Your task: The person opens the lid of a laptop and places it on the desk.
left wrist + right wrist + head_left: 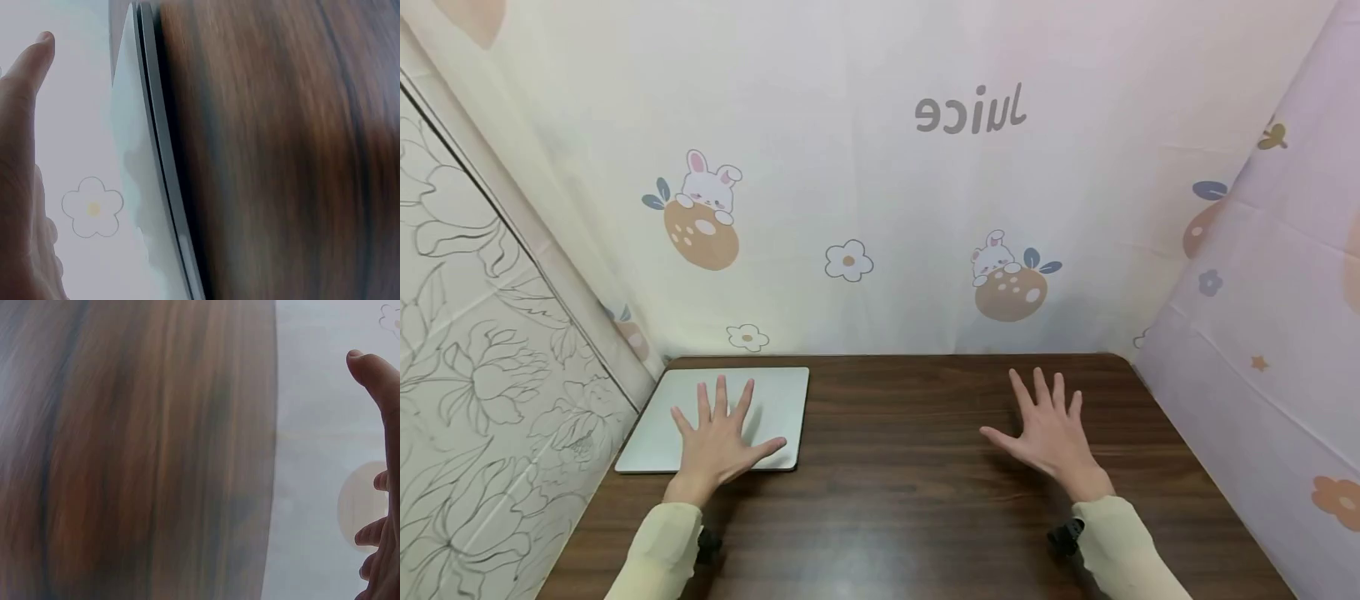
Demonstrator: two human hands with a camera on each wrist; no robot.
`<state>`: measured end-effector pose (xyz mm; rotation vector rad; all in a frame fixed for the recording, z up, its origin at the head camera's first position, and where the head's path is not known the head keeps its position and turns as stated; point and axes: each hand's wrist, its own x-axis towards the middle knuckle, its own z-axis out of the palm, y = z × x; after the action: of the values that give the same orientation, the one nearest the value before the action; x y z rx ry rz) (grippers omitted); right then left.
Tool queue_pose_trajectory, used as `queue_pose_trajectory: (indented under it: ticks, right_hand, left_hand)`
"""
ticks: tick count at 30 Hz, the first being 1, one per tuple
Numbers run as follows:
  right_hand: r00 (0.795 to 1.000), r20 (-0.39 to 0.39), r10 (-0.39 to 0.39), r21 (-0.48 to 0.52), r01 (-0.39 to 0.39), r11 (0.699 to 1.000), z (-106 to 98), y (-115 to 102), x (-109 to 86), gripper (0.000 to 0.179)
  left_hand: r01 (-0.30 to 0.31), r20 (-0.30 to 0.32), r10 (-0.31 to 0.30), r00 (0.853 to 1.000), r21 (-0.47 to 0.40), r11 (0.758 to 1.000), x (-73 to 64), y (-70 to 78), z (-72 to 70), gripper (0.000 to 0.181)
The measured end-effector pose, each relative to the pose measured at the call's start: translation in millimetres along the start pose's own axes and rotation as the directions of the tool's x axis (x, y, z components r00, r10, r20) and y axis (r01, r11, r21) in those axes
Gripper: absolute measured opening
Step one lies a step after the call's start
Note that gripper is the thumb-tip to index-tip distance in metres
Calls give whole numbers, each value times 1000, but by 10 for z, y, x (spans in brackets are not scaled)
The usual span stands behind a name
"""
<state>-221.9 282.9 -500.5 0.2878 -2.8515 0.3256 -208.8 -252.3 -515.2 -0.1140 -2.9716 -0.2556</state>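
A closed silver laptop (655, 417) lies flat at the far left of the brown wooden table (895, 500). My left hand (718, 442), fingers spread wide, overlaps the laptop's front part in the head view and casts a faint shadow on it. In the left wrist view, the laptop's thin edge (164, 144) runs beside the thumb (28, 69), with a gap between them. On the other side, my right hand (1052, 433) spreads its fingers over the bare wood and holds nothing. The right wrist view shows its thumb (375, 375) and several fingertips.
Behind the table hangs a pale curtain (895, 183) printed with bunnies, flowers and mirrored lettering. More patterned cloth (1262, 333) closes off the right side. A white panel (490, 375) with line-drawn flowers stands at the left. Both wrists carry small black devices (1066, 537) under light sleeves.
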Motion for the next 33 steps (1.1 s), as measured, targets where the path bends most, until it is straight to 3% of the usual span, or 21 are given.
queue_pose_trajectory:
  ticks: [9, 18, 29, 33]
  right_hand:
    - [999, 48, -12, 55, 9, 998, 83, -367, 178, 112]
    - [997, 57, -52, 83, 47, 995, 196, -744, 359, 114]
    - [994, 91, -57, 173, 41, 984, 310, -1080, 439, 113]
    - [993, 103, -66, 205, 44, 978, 363, -1245, 463, 113]
  left_hand:
    - [9, -15, -9, 1000, -1, 1000, -22, -233, -106, 119]
    - [37, -20, -37, 999, -14, 999, -130, -488, -111, 119]
    - [59, -87, -60, 994, -21, 998, -229, -727, -179, 117]
    - [93, -75, -97, 992, -65, 994, -261, -835, -191, 116]
